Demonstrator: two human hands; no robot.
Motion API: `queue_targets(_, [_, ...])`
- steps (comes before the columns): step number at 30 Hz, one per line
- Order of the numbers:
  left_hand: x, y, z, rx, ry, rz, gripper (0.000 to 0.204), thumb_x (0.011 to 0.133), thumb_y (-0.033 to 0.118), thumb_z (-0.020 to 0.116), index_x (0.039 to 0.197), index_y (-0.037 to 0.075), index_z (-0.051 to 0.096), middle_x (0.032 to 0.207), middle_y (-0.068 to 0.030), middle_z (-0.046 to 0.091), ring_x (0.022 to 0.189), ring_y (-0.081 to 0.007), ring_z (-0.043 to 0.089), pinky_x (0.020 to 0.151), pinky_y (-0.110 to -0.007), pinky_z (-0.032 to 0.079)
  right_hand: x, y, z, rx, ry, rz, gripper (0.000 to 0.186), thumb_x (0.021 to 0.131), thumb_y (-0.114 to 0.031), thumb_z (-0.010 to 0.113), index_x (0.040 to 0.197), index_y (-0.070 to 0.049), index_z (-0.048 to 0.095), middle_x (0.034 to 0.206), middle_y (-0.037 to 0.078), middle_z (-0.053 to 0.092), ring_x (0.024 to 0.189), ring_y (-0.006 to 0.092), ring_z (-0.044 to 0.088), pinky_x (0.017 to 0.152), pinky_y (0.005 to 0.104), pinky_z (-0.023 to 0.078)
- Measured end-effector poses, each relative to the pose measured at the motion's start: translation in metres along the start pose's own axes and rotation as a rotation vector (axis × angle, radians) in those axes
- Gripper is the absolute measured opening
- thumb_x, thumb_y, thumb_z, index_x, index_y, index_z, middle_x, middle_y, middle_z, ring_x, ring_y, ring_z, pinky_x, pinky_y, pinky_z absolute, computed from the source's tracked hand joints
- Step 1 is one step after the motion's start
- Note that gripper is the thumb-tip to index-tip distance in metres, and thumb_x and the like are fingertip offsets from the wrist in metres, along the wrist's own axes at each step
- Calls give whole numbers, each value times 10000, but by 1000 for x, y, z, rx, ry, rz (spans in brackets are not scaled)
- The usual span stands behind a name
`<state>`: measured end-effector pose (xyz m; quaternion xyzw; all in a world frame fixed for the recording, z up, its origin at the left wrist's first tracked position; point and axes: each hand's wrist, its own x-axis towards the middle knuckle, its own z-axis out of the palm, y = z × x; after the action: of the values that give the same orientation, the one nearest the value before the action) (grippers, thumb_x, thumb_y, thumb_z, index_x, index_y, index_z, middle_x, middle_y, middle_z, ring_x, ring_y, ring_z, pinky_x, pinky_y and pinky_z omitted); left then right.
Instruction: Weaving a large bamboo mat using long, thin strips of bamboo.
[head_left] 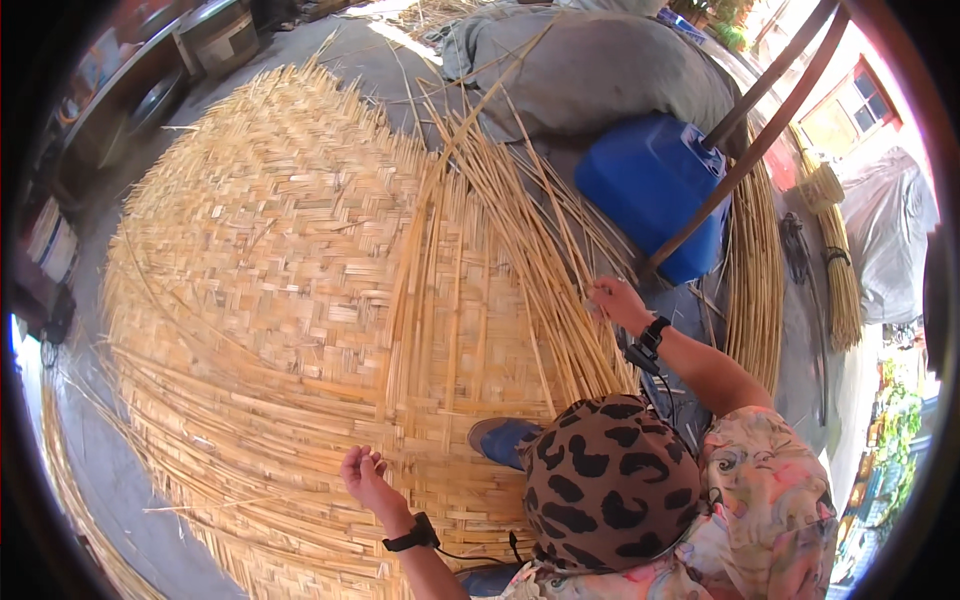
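Observation:
A large woven mat (270, 220) of pale split-cane strips lies in front of me. Above its near part hovers my left hand (370, 478), fingers loosely curled and slightly apart, with nothing visible in them. Over on the right, my right hand (618, 303) is closed in a pinch at the edge of a fan of loose cane strips (510, 230). A long thin strip (548, 192) runs up to those fingertips. The exact grip is too small to see clearly. Each wrist wears a black band.
A blue plastic jerrycan (640, 190) stands right of the strips, with dark poles (740, 170) slanting across it. Behind is a large grey covered heap (590, 70). Cane bundles (755, 290) lie at the right. My blue shoe (497, 441) rests on the mat.

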<state>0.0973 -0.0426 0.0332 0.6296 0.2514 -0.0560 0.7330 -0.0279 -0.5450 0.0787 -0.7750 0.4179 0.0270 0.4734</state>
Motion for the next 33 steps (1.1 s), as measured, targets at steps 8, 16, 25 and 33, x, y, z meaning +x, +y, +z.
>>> queue_targets(8, [-7,-7,-9,11,-57,-19,202,924,3,537,1107,54,606,994,-46,646,818,-124,611,690,-245,496,-2,-8,29,-610,134,-333,269,882,-254,660,1077,-73,624,855,159,675,848,371,641,721,497,483])
queue_targets(16, [-11,-13,-7,49,-54,-54,216,892,15,574,1096,71,614,996,-38,654,811,-116,613,693,-250,504,-26,-31,16,-168,-212,8,296,957,-282,505,799,-34,536,751,134,653,653,329,616,602,436,470])
queue_targets(25, [-16,14,41,331,-665,43,238,993,227,581,1181,86,614,982,22,631,886,-86,587,736,-243,483,-43,-210,-63,676,-364,-459,451,1052,-261,418,1464,-78,395,1427,115,493,1303,241,504,1110,403,413])
queue_targets(33, [-86,148,125,-922,-1278,55,906,924,689,460,1546,91,187,1475,-164,395,1381,-264,399,1087,-397,410,-111,-378,50,1045,-1085,-798,360,1085,-315,297,1302,-82,466,1291,117,547,1240,265,514,1085,394,375])
